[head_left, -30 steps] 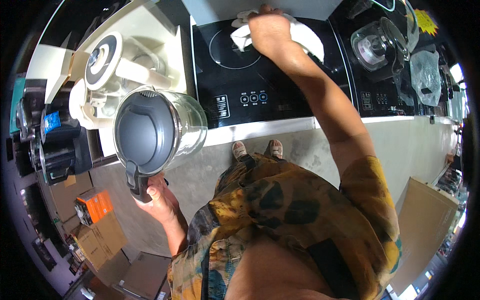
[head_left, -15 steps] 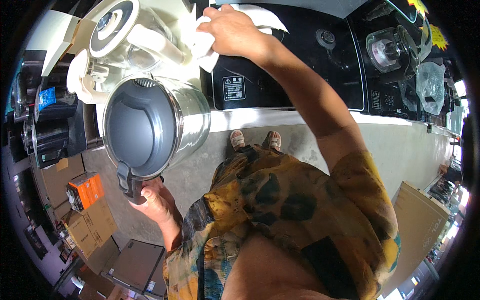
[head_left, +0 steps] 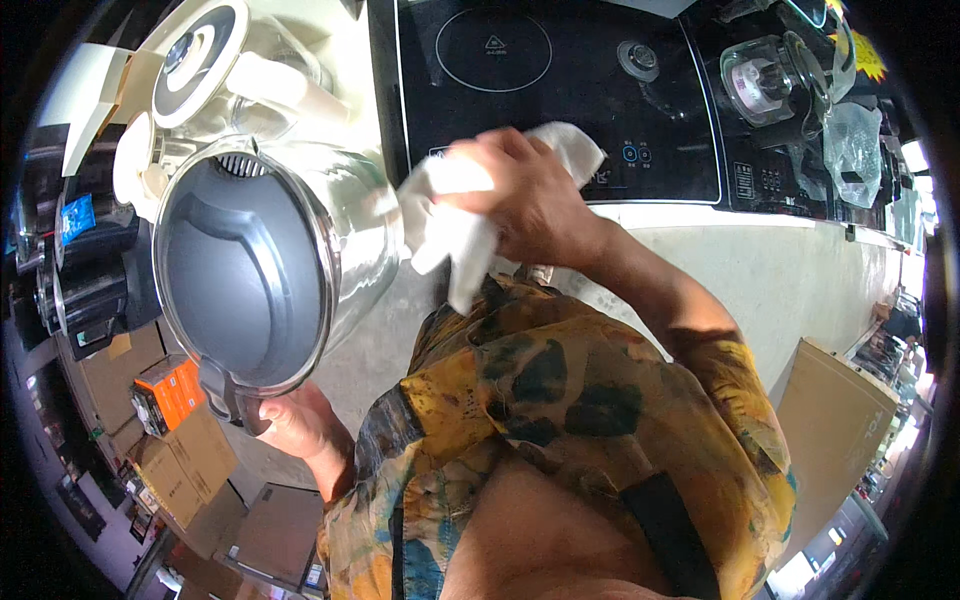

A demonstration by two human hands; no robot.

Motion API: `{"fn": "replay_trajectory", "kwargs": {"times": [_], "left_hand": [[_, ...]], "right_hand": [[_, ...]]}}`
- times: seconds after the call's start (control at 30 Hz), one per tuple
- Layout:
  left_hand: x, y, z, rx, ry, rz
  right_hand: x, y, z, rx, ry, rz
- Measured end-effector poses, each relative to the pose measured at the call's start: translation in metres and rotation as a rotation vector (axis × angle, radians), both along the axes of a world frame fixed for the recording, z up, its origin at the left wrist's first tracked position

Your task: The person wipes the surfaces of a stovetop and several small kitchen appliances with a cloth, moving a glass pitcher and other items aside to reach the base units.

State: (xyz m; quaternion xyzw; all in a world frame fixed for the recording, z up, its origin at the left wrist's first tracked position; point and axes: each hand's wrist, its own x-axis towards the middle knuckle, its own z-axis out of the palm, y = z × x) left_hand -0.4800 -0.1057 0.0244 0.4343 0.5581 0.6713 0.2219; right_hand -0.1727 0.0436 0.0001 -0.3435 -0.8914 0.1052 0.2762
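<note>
A large glass kettle [head_left: 245,270] with a dark grey lid is held out to the left, tilted so its lid faces me. My left hand [head_left: 305,425] is closed around its dark handle at the lower side. In my right hand [head_left: 525,195], a white cloth [head_left: 455,235] is bunched up, one end hanging down and another sticking out past the knuckles. The cloth is close to the kettle's glass side; motion blur hides whether they touch. Behind my right hand lies a black glass induction cooktop [head_left: 560,100] with a ringed heating zone.
Another glass kettle with a white handle and lid [head_left: 200,60] stands on the pale counter at the far left. A glass teapot [head_left: 765,85] and clear plastic wrap [head_left: 855,155] sit at the far right. Cardboard boxes [head_left: 185,465] and an orange box [head_left: 170,390] are at lower left.
My right hand has brought the cloth from the counter beside the cooktop down toward me, next to the kettle. The kettle has shifted slightly left, still in my left hand.
</note>
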Motion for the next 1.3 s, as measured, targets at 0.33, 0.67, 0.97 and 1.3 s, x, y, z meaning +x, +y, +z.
{"fn": "replay_trajectory", "kwargs": {"times": [0.33, 0.67, 0.97, 1.3], "left_hand": [[0.019, 0.034, 0.007, 0.002, -0.033, -0.164], [0.091, 0.109, 0.022, 0.057, -0.052, -0.292], [0.164, 0.184, -0.019, 0.103, 0.057, -0.415], [0.19, 0.197, -0.025, -0.052, 0.152, -0.279]], "right_hand": [[0.081, 0.14, 0.005, 0.094, -0.166, -0.643], [0.093, -0.042, 0.0, -0.085, 0.054, -0.253], [0.15, -0.068, 0.034, -0.025, 0.099, -0.66], [0.12, 0.029, 0.007, 0.154, -0.087, -0.609]]}}
